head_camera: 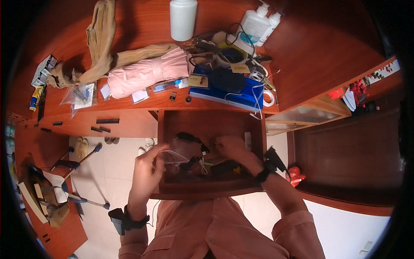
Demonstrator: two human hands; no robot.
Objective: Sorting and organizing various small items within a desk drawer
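Observation:
A pulled-out wooden drawer [207,188] lies in front of me, with several small things inside. At its left side, my left hand [148,165] pinches a looped white cable [177,153] that hangs into the drawer. My right hand [232,146] reaches into the drawer's right half, its fingertips near a small thing too dim to name. Between the hands are a black item [189,137] and a white USB cable [203,165]. Close to my right wrist lie a dark case [223,168] and a small yellow piece [237,170]. A white stick-like item [247,140] rests by the right wall.
Above the drawer, the desk top [307,48] bears a pink folded umbrella [150,73], driftwood [102,42], a blue box [213,94], a white bottle [183,21] and a pump bottle [254,27]. A white wire [257,105] overhangs the desk edge. A folding stand [81,178] is at left.

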